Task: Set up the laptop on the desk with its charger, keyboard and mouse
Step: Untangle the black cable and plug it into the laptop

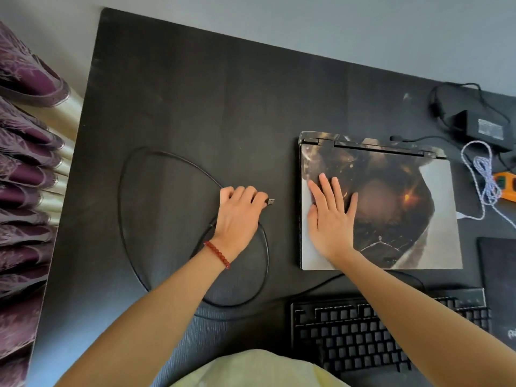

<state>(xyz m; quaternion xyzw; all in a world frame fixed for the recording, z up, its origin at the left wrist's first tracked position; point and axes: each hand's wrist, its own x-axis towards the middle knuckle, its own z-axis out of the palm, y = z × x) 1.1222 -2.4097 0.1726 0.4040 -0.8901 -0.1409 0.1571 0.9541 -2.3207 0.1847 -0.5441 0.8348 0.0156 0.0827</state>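
Two hands on the desk (223, 107). Left hand (237, 216) pinches a USB plug (270, 202), fingers curled round it; its black cable (145, 152) loops left across the desk. Right hand (331, 219) lies flat, fingers straight, on the closed laptop (396, 213) lid. Keyboard (349, 336) just below the laptop. Charger (480, 127) at far right, behind the laptop.

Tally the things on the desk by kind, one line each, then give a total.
Laptop, closed: 1
Keyboard: 1
Charger brick: 1
Black USB cable, its plug gripped by the left hand: 1
White braided cable: 1
Orange power strip: 1
Mouse pad: 1
Total: 7
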